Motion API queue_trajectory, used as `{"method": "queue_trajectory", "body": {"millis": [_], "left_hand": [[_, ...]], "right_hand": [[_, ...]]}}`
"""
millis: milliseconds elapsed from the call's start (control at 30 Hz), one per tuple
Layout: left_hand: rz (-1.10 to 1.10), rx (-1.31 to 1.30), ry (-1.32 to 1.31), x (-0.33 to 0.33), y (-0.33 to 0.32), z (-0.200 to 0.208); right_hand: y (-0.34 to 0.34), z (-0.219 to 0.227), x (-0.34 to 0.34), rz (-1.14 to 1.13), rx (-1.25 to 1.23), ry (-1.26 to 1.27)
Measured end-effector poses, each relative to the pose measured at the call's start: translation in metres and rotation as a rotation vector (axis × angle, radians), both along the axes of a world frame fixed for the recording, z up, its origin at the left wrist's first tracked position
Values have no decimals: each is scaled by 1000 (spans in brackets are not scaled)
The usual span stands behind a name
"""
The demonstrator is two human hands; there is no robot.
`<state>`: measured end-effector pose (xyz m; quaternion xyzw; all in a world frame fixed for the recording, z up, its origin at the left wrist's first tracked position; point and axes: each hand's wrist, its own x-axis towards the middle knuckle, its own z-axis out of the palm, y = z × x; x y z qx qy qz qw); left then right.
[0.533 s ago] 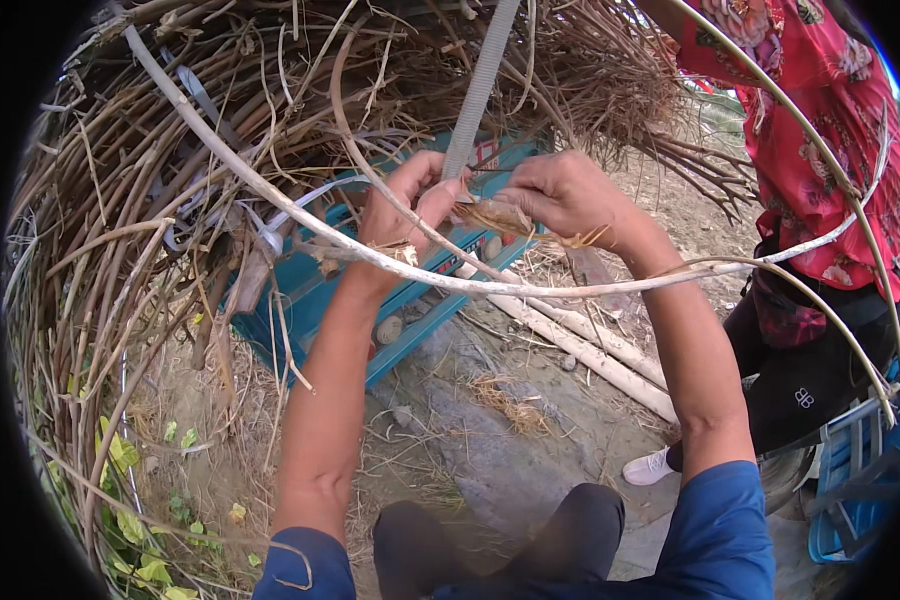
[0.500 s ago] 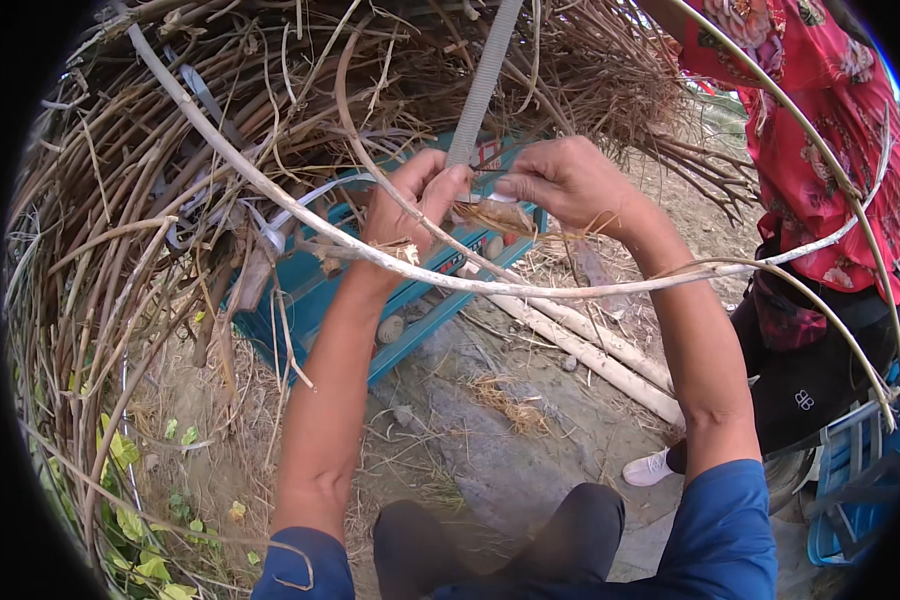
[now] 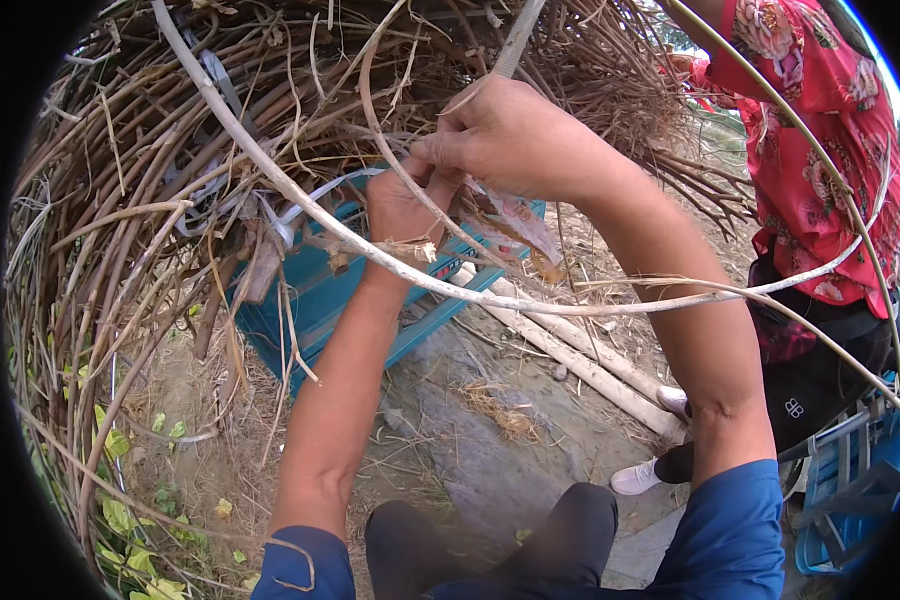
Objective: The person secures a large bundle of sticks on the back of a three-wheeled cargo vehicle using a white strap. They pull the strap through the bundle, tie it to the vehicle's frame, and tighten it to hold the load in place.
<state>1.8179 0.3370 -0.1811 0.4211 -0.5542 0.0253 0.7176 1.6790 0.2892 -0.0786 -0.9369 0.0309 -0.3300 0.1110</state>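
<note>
A flat grey strap [image 3: 515, 45] comes down from the top of the bundle of sticks [image 3: 300, 70] and disappears behind my right hand [image 3: 510, 135]. The right fingers are closed in a pinch against my left hand [image 3: 398, 205]; what lies between them is hidden. My left hand is closed at the strap's lower end, its fingers partly covered by the right. Just below both hands hangs a crumpled, printed plastic scrap [image 3: 520, 222]. A long bent pale stick [image 3: 360, 247] curves in front of my forearms.
Behind my hands stands a teal metal frame [image 3: 410, 340]. Two pale poles [image 3: 590, 365] lie on the ground. At right, a person in a red floral top [image 3: 810, 170] stands near a blue slatted thing [image 3: 860, 480]. Green leaves [image 3: 120, 515] grow at lower left.
My right hand has moved up and left, over the left hand and across the strap. The strap's visible end has shifted up and right. More of the plastic scrap shows.
</note>
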Motion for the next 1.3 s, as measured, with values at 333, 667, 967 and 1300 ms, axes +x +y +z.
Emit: {"method": "queue_trajectory", "body": {"millis": [333,667,967,1300], "left_hand": [[-355,56,286,-9,6,21],[-277,98,321,3,6,21],[-233,103,282,13,-6,20],[-26,93,297,5,-14,31]], "right_hand": [[-21,-7,-41,187,527,-344],[-26,-43,2,-86,291,-173],[-14,-57,4,-135,297,-333],[-23,-60,8,-93,349,-405]]}}
